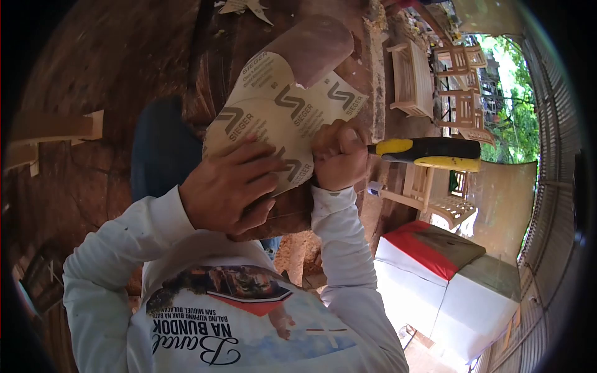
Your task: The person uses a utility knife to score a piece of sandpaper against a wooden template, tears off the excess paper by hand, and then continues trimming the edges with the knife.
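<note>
A large sheet of sandpaper lies before me, its pale printed back up and its far end curled over to show the brown grit side. My left hand rests on the near left part of the sheet, fingers spread. At the sheet's right edge, my right hand is closed around a tool with a yellow and black handle. The handle points right, and the tool's working end is hidden by the fist. Under the sheet shows a dark wooden surface.
A torn scrap of sandpaper lies at the far end. Wooden furniture and several wooden chairs stand to the right. A white box-like piece with a red cover is at lower right. A wooden piece stands at left.
</note>
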Tool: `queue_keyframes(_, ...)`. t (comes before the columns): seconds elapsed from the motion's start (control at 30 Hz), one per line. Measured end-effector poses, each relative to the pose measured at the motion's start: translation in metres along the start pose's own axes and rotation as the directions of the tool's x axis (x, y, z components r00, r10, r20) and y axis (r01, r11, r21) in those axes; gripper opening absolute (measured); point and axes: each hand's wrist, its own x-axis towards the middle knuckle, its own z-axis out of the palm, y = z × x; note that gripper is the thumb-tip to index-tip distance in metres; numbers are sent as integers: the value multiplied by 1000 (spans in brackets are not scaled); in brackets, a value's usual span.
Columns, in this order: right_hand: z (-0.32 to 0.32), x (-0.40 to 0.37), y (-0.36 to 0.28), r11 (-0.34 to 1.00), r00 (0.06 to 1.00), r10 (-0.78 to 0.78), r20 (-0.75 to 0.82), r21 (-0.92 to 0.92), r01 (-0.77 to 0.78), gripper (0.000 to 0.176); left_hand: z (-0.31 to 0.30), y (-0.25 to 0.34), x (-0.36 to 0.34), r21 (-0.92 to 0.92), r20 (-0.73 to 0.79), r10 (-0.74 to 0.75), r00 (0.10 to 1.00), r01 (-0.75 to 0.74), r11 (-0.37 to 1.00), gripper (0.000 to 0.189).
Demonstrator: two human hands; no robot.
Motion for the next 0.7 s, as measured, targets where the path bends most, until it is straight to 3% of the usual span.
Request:
queue_keyframes(0.3,2,-2,-8,998,999,51,19,-21,-51,18,4,0,2,16,-61,12,998,-11,1000,21)
queue_keyframes(0.4,10,-3,-9,995,990,84,-113,-48,-90,13,3,0,1,29,-46,11,999,-9,1000,20)
queue_keyframes(0.5,6,1,-8,986,983,121,-136,-97,-135,9,4,0,0,29,-53,10,999,-9,1000,22)
queue_keyframes(0.6,-1,2,-7,988,978,157,-136,17,-156,8,8,-3,-1,23,-91,15,996,-13,1000,28)
queue_keyframes(0.7,2,0,-9,986,982,131,-140,-90,-144,7,8,-1,1,26,-123,2,992,1,1000,31)
